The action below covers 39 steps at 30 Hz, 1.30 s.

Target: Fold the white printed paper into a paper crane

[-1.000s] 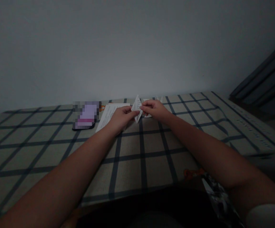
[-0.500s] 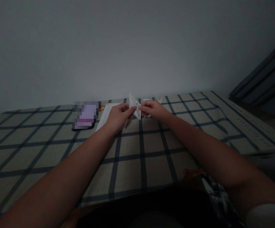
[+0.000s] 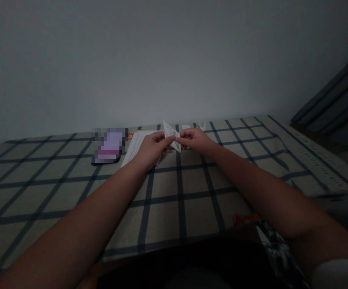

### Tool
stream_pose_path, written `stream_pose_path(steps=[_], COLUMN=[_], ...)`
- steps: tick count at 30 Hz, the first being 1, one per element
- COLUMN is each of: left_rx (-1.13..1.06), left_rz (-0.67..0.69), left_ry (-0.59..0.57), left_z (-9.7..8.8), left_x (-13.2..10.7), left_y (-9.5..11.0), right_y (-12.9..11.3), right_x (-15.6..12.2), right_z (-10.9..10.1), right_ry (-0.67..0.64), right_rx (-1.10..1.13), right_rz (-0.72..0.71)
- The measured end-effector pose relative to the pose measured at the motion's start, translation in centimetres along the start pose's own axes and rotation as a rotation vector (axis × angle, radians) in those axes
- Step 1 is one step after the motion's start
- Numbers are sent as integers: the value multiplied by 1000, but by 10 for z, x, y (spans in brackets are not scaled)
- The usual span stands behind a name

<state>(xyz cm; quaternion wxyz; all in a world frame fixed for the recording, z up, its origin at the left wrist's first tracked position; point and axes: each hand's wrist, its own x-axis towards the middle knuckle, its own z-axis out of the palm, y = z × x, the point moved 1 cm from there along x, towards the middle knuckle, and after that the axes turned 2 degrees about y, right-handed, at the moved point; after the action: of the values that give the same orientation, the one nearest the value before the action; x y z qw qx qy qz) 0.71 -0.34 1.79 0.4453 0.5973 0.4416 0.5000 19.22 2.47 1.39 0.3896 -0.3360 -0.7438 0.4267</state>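
Folded paper (image 3: 172,135) has tipped since 0.5 s ago: upper tip leans further left, lower tip swung right, sitting a bit lower. Long axis runs diagonal, upper-left to lower-right. Left hand (image 3: 151,149) and right hand (image 3: 195,140) both pinch it at mid-body, fingertips closed on it; tips stick out above and below. Held just over the checked tablecloth (image 3: 174,200), near the white sheet (image 3: 135,147).
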Motion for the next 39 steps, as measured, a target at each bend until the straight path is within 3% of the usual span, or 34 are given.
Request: stream_pose_path(steps=[6,16,25,32,39], left_rx=[25,26,135,91,105], left_rz=[79,4,59,22,57], left_ry=[64,27,83,54,91], left_z=[-2,2,-4,-1,-2], left_x=[0,-3,-1,-2,-3], left_y=[5,7,4,4,8], right_y=[-6,-5,-9,-10,-10], right_x=[-3,-2,-6,-4,-6], right_z=[0,0,-1,-1,0], right_ry=[-12,-10,-39,-2,-5], right_rx=[-4,-81,-76,-207,-171], right_rz=[9,-21,19,-21,-4])
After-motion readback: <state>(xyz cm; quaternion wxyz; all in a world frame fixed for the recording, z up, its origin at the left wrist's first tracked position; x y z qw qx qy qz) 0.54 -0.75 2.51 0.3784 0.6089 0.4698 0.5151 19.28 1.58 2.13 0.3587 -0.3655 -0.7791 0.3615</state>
